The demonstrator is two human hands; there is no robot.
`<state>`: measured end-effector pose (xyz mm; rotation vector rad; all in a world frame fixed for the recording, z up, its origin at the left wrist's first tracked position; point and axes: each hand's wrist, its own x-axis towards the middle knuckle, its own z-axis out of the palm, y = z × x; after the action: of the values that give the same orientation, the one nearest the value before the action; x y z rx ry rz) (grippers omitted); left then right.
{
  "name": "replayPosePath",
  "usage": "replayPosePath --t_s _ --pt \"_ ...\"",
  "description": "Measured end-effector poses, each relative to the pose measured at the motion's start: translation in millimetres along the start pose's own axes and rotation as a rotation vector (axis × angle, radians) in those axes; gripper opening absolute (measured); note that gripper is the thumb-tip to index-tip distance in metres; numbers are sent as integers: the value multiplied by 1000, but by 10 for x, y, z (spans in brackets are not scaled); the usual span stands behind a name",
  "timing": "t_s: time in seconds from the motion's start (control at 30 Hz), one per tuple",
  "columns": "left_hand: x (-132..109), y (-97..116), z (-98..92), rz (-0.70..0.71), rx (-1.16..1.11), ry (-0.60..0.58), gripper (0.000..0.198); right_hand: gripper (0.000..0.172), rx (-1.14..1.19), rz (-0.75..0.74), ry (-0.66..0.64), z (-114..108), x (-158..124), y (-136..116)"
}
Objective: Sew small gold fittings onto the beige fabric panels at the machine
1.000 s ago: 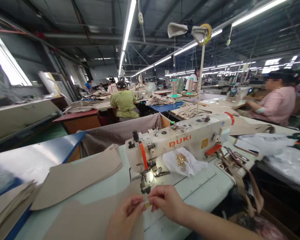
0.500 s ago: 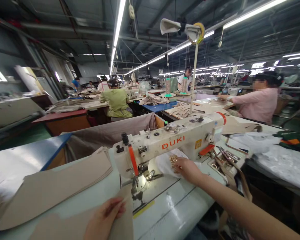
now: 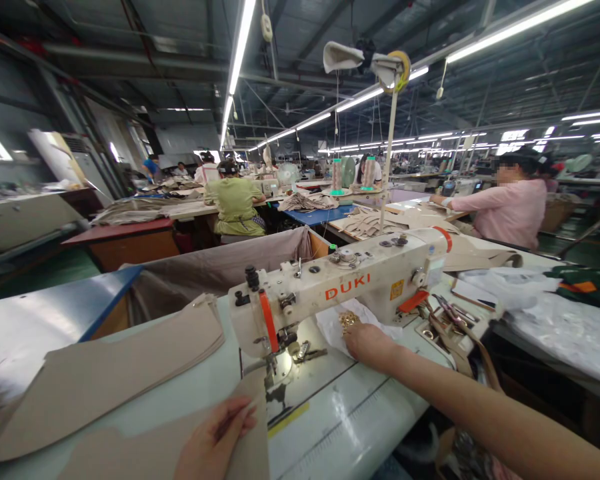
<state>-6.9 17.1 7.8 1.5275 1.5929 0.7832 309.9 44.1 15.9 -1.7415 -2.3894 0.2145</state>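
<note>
My left hand (image 3: 220, 433) is closed at the right edge of a beige fabric piece (image 3: 145, 447) lying at the front of the sewing table. My right hand (image 3: 370, 345) reaches under the arm of the white sewing machine (image 3: 305, 290). Its fingertips are at a pile of small gold metal pieces (image 3: 349, 321) on white paper (image 3: 330, 327); the fingers are partly hidden, and what they hold cannot be made out. The lit needle area (image 3: 281, 363) lies between my two hands.
Stacked beige panels (image 3: 125, 367) lie on the left of the table. Scissors (image 3: 455, 312) and straps are right of the machine, with plastic bags (image 3: 570, 327) beyond. A person in pink (image 3: 510, 207) and one in green (image 3: 235, 207) sit at other tables.
My right hand has turned, its back now more upward, and its fingers have moved slightly down and left at the gold pieces. My left hand has barely moved.
</note>
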Motion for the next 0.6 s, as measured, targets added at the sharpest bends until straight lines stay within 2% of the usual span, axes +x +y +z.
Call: replayPosePath --t_s 0.23,0.37,0.43,0.5,0.6 --pt "2 2 4 22 -101 16 34 16 372 117 230 -61 -6 52" --pt "-23 9 39 25 -184 -5 33 19 643 107 302 -63 -96 -117" --pt "-45 4 61 51 -204 -12 31 26 822 80 291 -32 -159 -289" --pt "-68 -9 81 84 -187 5 27 31 1166 99 241 22 -211 -496" --pt "-105 -33 106 122 -165 55 23 37 1678 220 95 155 -224 -811"
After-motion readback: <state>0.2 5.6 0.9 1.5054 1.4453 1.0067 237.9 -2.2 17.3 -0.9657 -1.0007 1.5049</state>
